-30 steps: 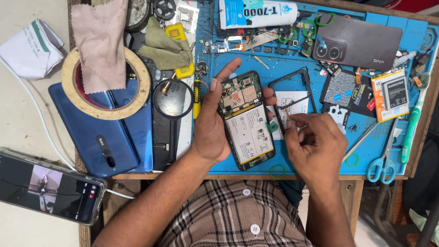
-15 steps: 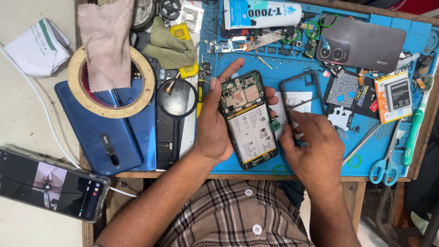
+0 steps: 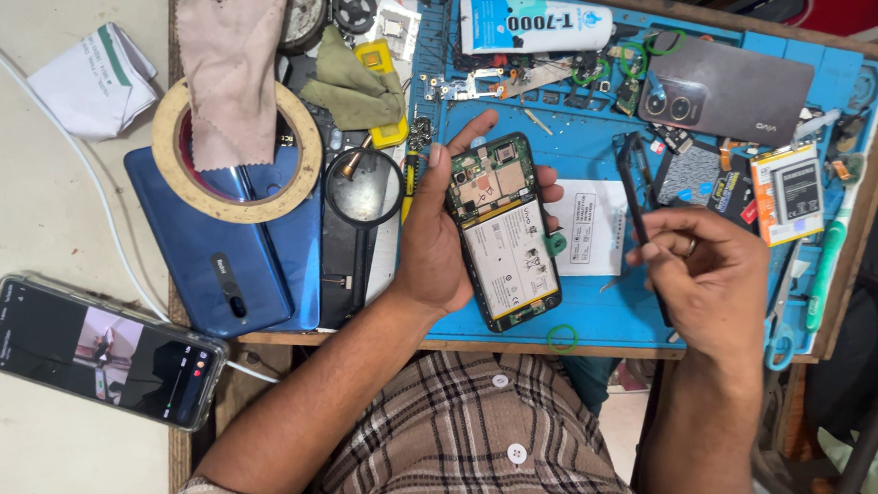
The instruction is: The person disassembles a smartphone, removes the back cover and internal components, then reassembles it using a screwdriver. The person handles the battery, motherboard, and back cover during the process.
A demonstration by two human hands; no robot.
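Bare blue mat (image 3: pixel 602 304) between opened phone (image 3: pixel 503 232) and right hand (image 3: pixel 706 273).

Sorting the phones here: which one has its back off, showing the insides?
The opened phone in the left hand, showing green circuit board and battery; the others are closed.

Left hand (image 3: pixel 429 242) grips opened phone (image 3: pixel 503 234) (back off); right hand (image 3: pixel 705 268) lifts black frame (image 3: pixel 636 182).

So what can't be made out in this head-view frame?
- Left hand: palm and most fingers hidden behind the opened phone.
- Right hand: its grip on the thin black frame piece is covered by its own fingers.
- Scissors: partly hidden by the right hand.
- Phone circuit-board parts: too small.
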